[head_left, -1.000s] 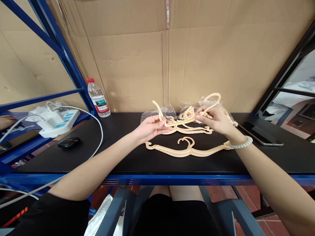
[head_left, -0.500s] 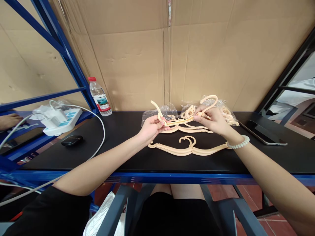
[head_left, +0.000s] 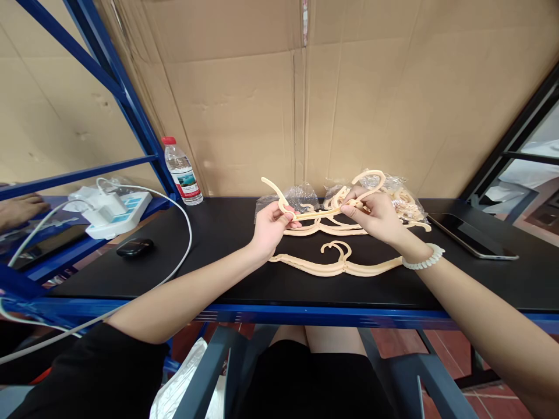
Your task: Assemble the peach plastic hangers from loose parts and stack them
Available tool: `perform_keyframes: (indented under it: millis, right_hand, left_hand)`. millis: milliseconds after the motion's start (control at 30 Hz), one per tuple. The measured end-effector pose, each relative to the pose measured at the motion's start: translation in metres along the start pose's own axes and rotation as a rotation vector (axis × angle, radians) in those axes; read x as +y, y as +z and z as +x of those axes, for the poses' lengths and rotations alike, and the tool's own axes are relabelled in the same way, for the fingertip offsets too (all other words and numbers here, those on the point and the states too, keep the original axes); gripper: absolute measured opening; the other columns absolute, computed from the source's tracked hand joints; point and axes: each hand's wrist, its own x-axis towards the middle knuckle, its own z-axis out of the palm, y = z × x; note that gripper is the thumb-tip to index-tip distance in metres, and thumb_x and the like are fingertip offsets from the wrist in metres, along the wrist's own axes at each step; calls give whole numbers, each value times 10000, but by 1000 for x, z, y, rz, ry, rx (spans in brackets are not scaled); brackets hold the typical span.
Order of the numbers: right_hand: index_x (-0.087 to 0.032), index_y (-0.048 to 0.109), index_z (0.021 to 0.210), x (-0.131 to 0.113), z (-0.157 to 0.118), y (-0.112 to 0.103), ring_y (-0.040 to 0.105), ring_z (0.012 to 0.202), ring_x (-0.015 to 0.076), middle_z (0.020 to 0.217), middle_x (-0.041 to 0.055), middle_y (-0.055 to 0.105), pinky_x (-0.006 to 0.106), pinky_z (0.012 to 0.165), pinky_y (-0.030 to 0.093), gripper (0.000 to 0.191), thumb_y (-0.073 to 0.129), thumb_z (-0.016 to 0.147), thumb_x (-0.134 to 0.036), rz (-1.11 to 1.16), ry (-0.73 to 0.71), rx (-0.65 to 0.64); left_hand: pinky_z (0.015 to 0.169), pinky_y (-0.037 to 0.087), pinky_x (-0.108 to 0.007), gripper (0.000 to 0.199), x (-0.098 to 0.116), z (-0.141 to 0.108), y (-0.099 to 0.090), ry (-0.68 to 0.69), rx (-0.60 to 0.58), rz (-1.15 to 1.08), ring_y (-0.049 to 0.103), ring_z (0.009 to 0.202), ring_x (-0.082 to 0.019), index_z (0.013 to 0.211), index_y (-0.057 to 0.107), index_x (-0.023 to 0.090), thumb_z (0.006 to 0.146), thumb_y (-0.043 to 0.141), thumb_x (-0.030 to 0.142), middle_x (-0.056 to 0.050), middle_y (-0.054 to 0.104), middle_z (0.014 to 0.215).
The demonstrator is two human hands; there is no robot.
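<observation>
Between my two hands, raised above the table, is a cream plastic hanger piece (head_left: 321,215) with curved ends. My left hand (head_left: 273,227) pinches its left end, where a curved arm sticks up. Closed around its right end, my right hand (head_left: 378,215) has a hook-shaped part rising above the fingers. Just behind and below lies another cream hanger (head_left: 318,229), partly covered by the hands. Nearer the front edge a folded cream hanger (head_left: 343,267) lies flat with its hooks pointing back.
Clear plastic bags with more cream pieces (head_left: 404,201) lie at the back. A phone or tablet (head_left: 474,235) is at the right. To the left are a water bottle (head_left: 183,174), a black case (head_left: 134,248), a power strip (head_left: 124,215) with a white cable, and another person's hand (head_left: 24,206).
The view has shifted slightly. Both hands keep their hold on the hanger piece, which has barely moved; its left upright arm leans a little further left.
</observation>
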Motion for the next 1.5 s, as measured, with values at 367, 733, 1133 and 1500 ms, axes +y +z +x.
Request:
perform_keyframes:
  millis: [367, 733, 1133, 1500]
  right_hand:
    - [-199, 481, 617, -4, 1, 1, 403, 551, 130, 678, 17, 500, 307, 529, 287, 345, 612, 846, -421, -59, 58, 124]
    - [-214, 352, 575, -4, 2, -5, 260, 494, 90, 523, -53, 289, 279, 475, 195, 482, 617, 842, -515, -166, 218, 43]
    - [-178, 597, 833, 15, 0, -51, 468, 509, 114, 585, -29, 529, 252, 496, 377, 321, 636, 818, -496, -165, 237, -405]
    - [-159, 618, 774, 6, -8, -57, 615, 501, 109, 712, 9, 633, 241, 542, 429, 267, 686, 793, -417, -88, 343, -751]
  left_hand:
    - [818, 588, -334, 156, 0, 1, -1, 31, -14, 0, 722, 678, -149, 796, 637, 129, 729, 776, 152, -37, 733, 796]
    - [837, 551, -357, 314, 9, 2, -3, 158, -17, 159, 729, 842, -221, 943, 679, 140, 653, 795, 174, -37, 747, 743]
    - [662, 533, -262, 400, 26, 10, -22, -145, 34, 128, 700, 670, -151, 914, 595, 150, 607, 849, 176, -39, 735, 748]
    - [507, 440, -146, 339, 45, 14, -78, -379, -48, 176, 593, 612, -77, 738, 701, 146, 493, 911, 252, -1, 655, 698]
